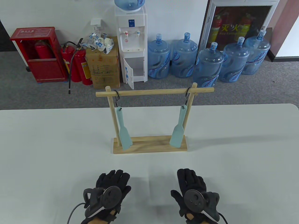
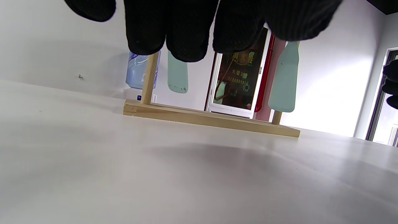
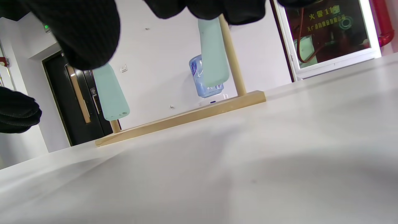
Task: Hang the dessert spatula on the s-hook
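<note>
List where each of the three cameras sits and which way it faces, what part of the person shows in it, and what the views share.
Table view: high above the near table edge, looking down and forward at the wooden rack; the left hand and right hand lie empty.
Left wrist view: low over the white table, facing the rack; gloved fingers hang from the top.
Right wrist view: low and tilted, facing the rack; fingers at the top.
Shared: every view shows the left spatula and right spatula hanging.
</note>
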Action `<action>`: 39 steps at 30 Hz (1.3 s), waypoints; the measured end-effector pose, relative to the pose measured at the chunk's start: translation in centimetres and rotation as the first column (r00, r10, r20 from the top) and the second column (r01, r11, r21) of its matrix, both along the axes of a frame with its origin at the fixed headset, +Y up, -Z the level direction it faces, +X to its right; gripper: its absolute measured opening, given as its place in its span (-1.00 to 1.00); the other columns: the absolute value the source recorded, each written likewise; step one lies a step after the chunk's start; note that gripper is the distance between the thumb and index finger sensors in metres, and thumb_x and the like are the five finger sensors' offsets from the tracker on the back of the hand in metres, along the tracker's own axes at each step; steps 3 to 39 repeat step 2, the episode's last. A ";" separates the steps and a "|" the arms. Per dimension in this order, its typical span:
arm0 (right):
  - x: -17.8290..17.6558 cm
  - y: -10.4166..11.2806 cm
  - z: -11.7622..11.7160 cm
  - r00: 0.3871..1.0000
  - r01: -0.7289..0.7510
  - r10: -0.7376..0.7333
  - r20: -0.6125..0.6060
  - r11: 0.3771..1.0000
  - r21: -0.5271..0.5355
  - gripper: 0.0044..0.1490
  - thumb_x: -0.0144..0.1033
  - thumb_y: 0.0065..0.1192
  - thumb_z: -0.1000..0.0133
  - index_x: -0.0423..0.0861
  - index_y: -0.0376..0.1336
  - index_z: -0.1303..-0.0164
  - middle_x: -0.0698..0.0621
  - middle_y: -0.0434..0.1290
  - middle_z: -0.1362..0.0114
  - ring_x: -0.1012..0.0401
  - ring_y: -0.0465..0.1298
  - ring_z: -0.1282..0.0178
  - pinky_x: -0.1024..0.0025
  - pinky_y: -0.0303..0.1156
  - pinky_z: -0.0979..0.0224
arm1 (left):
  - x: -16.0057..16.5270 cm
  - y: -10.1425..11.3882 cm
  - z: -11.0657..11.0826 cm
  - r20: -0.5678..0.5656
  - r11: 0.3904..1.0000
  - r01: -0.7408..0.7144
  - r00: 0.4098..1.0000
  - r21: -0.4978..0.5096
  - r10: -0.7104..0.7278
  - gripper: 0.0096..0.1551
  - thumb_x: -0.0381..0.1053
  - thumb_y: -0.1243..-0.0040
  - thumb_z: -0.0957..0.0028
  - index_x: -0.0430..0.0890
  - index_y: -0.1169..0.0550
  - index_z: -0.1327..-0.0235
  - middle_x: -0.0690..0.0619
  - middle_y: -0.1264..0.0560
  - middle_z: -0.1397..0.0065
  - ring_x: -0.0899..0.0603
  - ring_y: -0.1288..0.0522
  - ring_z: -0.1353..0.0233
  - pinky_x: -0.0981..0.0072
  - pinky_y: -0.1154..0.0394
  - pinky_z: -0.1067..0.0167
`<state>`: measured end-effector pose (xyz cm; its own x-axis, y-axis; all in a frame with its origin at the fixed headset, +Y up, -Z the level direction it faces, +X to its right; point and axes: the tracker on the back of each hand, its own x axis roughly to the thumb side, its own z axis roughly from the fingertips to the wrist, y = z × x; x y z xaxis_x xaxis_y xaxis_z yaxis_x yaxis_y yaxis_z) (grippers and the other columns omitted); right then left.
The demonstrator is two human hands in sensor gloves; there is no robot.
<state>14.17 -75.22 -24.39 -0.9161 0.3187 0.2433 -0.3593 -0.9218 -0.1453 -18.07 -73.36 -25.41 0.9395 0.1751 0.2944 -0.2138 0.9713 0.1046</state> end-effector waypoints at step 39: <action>0.1 0.0 0.0 1.000 -0.005 0.005 0.004 1.000 -0.004 0.10 0.15 0.26 -0.02 -0.04 -0.15 -0.61 -0.12 -0.14 -0.62 -0.15 0.04 -0.62 -0.27 -0.05 -0.54 | 0.0 0.0 0.0 -0.001 1.000 0.008 1.000 -0.002 -0.008 -0.34 0.29 -0.10 -0.03 0.11 -0.47 -0.41 -0.04 -0.46 -0.54 -0.33 -0.41 -0.51 -0.38 -0.17 -0.47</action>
